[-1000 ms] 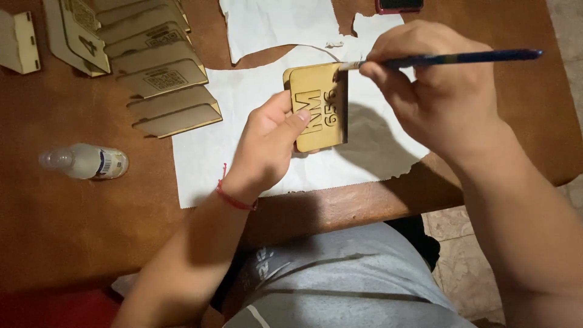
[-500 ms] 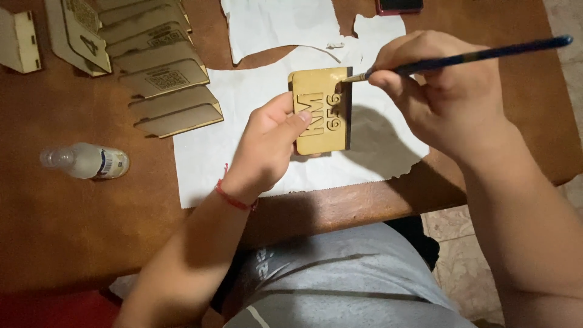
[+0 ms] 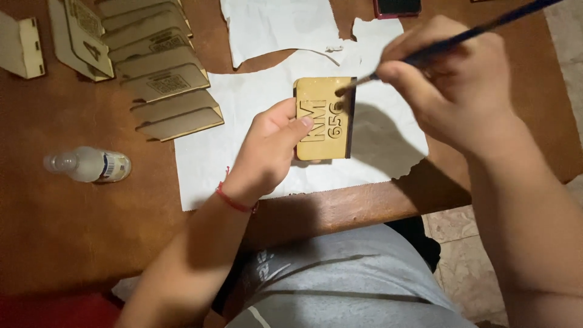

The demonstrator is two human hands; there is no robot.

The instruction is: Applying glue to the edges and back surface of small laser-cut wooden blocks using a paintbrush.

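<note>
My left hand [image 3: 270, 149] holds a small rectangular wooden plate [image 3: 325, 118] with cut-out characters, thumb on its left face, just above a sheet of white paper [image 3: 212, 158]. My right hand [image 3: 455, 85] grips a thin dark-handled paintbrush [image 3: 467, 36]. The brush tip touches the plate's upper right part, near the cut-outs. A red string is tied around my left wrist.
A row of several similar wooden pieces [image 3: 164, 85] lies overlapped at the upper left, with a wooden box part [image 3: 21, 45] at the far left. A small clear bottle [image 3: 88, 165] lies on its side on the brown table [image 3: 73, 243]. A phone [image 3: 398, 7] sits at the top edge.
The brush handle has swung upward to the right and its tip has shifted down onto the plate's face. My left hand has kept the plate nearly still.
</note>
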